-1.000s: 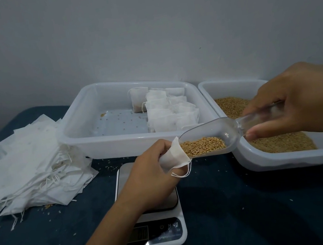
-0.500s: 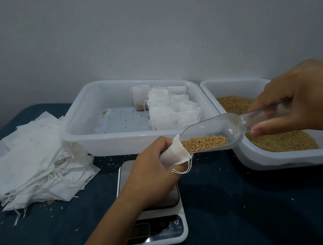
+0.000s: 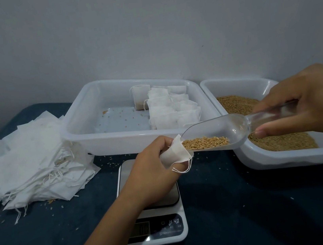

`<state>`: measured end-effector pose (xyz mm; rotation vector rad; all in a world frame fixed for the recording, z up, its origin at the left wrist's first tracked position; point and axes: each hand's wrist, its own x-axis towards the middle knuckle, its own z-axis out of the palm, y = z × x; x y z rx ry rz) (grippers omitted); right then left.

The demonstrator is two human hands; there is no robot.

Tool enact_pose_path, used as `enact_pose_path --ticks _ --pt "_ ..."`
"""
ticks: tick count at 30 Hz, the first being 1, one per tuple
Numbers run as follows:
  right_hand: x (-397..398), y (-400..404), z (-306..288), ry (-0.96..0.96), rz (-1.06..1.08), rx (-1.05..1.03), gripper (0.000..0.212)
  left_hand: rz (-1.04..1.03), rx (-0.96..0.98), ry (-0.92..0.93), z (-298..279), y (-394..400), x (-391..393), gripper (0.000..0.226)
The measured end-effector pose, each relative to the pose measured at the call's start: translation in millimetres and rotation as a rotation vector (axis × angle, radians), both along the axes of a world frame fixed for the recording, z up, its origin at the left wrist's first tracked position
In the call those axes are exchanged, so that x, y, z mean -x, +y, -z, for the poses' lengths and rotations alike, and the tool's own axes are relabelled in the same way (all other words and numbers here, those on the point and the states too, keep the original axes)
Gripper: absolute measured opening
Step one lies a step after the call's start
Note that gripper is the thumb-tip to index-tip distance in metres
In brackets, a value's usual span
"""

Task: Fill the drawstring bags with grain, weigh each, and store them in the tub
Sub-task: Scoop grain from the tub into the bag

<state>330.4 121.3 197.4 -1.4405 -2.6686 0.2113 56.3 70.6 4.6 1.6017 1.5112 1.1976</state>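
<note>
Over the scale (image 3: 151, 204) at 6 o'clock, left hand (image 3: 153, 171) holds a small white drawstring bag (image 3: 174, 154) — fingers curled round it, mouth held open toward 3 o'clock, drawstring loop dangling below. Right hand (image 3: 307, 101) at 3 o'clock grips the handle of a clear plastic scoop (image 3: 220, 132), fingers wrapped over it, thumb underneath. Scoop lies roughly level, its lip touching the bag's mouth; grain (image 3: 206, 142) sits heaped in the front part of the scoop, right at the bag opening. Can't tell if any grain is inside the bag.

White tub (image 3: 101, 140) at 12 o'clock — filled bags (image 3: 172, 110) packed in rows along its right side, a few loose kernels on its bare floor. Second white tub (image 3: 265, 159) at 2–3 o'clock holds the bulk grain (image 3: 283, 142), just beside the first. Pile of flat empty bags (image 3: 27, 162) at 9 o'clock, strings trailing, touching the first tub's left corner. Scattered kernels on the dark blue table (image 3: 252, 213). Scale display is too dim to read.
</note>
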Motion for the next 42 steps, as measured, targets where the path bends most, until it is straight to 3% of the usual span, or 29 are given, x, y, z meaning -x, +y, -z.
enact_pose_path --ticks 11,20,24,28,33,37,42 --pt "-10.9 5.0 19.9 0.101 0.05 0.143 0.056 -0.021 0.027 -0.068 -4.2 -1.0 -0.7 0.02" --pt "-28.1 4.9 62.5 0.438 0.078 0.289 0.064 0.048 0.043 -0.353 -15.4 -5.3 -1.6 0.019" --pt "-22.2 2.8 81.2 0.617 0.103 0.25 0.067 0.174 0.148 -0.583 -18.9 -4.9 -2.1 0.023" --pt "12.8 1.9 108.9 0.717 0.093 0.214 0.052 0.277 0.251 -0.743 -19.0 -6.4 0.2 0.041" --pt "67.3 3.3 131.3 0.864 -0.015 0.369 0.035 0.418 0.353 -0.907 -15.4 -7.3 7.5 0.038" --pt "88.2 7.0 142.0 1.012 -0.121 0.529 0.031 0.501 0.399 -0.913 -14.5 -10.7 5.9 0.04" --pt "92.3 6.5 156.8 1.15 -0.151 0.506 0.026 0.524 0.42 -0.928 -13.4 -9.9 1.9 0.045"
